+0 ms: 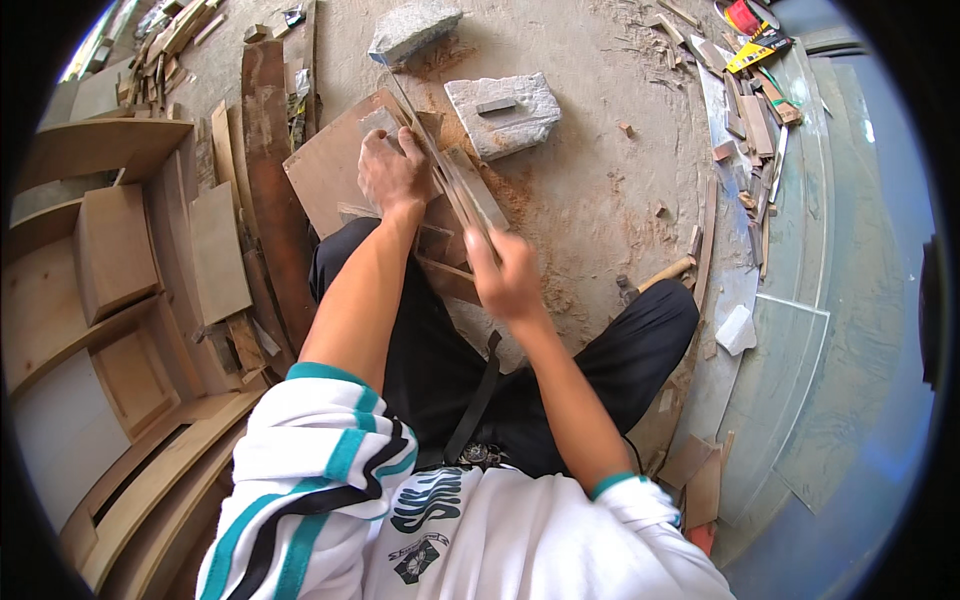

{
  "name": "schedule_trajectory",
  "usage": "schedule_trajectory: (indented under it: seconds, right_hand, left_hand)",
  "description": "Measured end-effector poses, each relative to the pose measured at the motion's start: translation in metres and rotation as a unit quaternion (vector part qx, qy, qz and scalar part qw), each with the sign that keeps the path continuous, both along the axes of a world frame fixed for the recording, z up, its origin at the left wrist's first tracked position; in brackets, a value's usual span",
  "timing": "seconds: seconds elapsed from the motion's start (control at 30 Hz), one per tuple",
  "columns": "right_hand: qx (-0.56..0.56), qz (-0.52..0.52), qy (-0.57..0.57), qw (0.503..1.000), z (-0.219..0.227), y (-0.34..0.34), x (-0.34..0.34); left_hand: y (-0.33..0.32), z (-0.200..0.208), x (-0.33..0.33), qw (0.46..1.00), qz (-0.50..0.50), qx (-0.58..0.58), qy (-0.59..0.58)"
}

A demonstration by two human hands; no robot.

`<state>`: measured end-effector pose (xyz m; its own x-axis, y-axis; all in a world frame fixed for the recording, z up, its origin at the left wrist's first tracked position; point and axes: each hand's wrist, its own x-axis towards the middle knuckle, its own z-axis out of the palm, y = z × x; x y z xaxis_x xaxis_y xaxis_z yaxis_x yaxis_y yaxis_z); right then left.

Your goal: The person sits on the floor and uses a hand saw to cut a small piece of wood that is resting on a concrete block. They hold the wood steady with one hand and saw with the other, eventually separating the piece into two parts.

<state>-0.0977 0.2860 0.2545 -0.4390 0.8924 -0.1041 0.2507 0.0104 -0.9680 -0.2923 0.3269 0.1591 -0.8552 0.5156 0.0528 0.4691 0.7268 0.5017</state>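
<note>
My right hand [508, 275] is closed around the near end of a handsaw [432, 142], a long thin blade seen almost edge-on and blurred. The blade slants away to the far left, along the edge of a brown wooden board [318, 162]. My left hand [393, 172] presses down on that board just left of the blade, its fingers apart. Short wood strips [478, 188] lie beside the blade on its right. Where the teeth meet the wood cannot be made out.
Beyond the blade lie two pale stone blocks [415, 30], [520, 125], the nearer bearing a small grey bar [496, 105]. A hammer [655, 278] lies by my right knee. Wooden cabinet frames [105, 250] stand left; wood scraps [750, 125] and glass sheets [800, 350] lie right.
</note>
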Motion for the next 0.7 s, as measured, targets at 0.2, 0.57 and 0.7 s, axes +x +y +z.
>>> schedule_trajectory:
  seconds: [0.2,0.57,0.7]
  right_hand:
    - [-0.039,0.008,-0.015,0.999,0.034,-0.056,0.076]
    - [-0.028,0.002,-0.027,0.999,0.041,-0.070,0.087]
    - [-0.002,-0.008,-0.001,1.000,0.006,-0.026,0.031]
  left_hand:
    - [0.004,0.013,0.007,0.999,-0.034,0.003,0.014]
    - [0.003,-0.009,0.004,0.981,-0.072,0.013,0.178]
    - [-0.001,-0.003,0.007,0.979,-0.105,0.018,0.176]
